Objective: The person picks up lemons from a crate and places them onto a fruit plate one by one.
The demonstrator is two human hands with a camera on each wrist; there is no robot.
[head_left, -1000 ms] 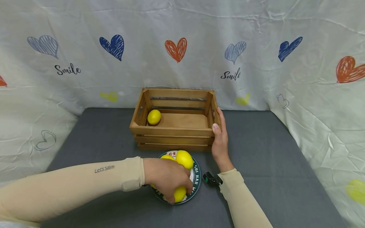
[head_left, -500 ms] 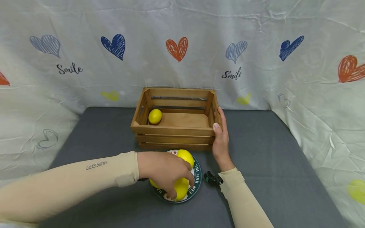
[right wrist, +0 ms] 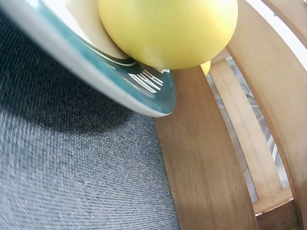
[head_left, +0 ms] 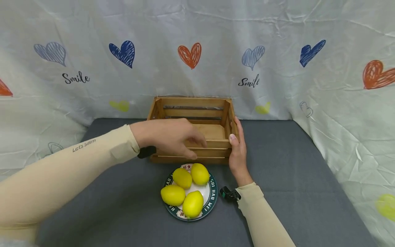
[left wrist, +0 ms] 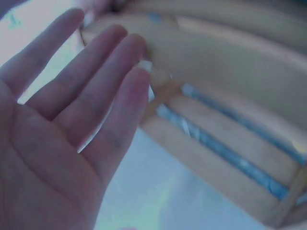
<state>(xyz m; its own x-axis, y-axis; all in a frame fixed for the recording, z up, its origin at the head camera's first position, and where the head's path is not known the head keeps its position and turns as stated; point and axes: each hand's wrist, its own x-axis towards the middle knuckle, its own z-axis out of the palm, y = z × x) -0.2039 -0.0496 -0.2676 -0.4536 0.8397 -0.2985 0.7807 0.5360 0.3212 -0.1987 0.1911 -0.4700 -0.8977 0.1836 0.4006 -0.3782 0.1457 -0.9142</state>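
In the head view my left hand (head_left: 172, 135) hovers over the front left of a wooden crate (head_left: 191, 151), palm down and holding nothing. The left wrist view shows its palm and spread fingers (left wrist: 122, 115) bare beside the blurred crate slats. My right hand (head_left: 239, 154) holds the crate's right end, thumb at the front corner and fingers along the outer side. A round plate (head_left: 213, 193) with a dark green rim carries several lemons (head_left: 193, 204) in front of the crate. Up close, the right wrist view has one lemon (right wrist: 170, 31) on the plate; the right hand is out of that view.
A dark grey cloth (head_left: 287, 171) covers the table. Behind it hangs a pale curtain (head_left: 216, 68) printed with hearts, close to the crate's back. The crate's left interior is hidden by the left hand.
My left hand has let go of a lemon on the plate and lifted away toward the crate, blocking the lemon inside from view. My right hand stays on the crate.
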